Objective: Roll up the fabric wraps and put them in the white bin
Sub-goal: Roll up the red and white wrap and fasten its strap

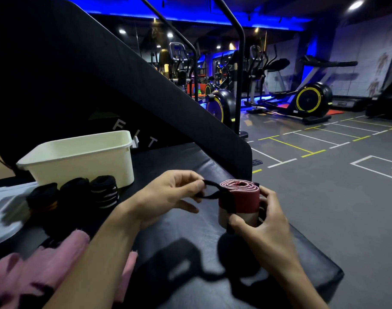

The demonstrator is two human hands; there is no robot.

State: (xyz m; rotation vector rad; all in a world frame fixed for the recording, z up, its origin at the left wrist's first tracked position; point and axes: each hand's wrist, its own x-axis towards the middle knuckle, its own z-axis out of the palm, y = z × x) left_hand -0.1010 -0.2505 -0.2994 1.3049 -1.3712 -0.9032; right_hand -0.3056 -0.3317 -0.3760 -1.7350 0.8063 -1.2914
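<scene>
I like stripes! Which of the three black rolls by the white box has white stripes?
The right-hand black roll, nearest the white bin. The middle roll looks plain black; the left roll shows an orange edge.

you're in a gym, at a black padded bench [190, 230], with elliptical trainers [311, 99] at one o'clock, a treadmill [328, 63] at two o'clock, white and yellow floor markings [302, 143] at three o'clock, and blue strip lighting [190, 17] across the ceiling at twelve o'clock.
</scene>
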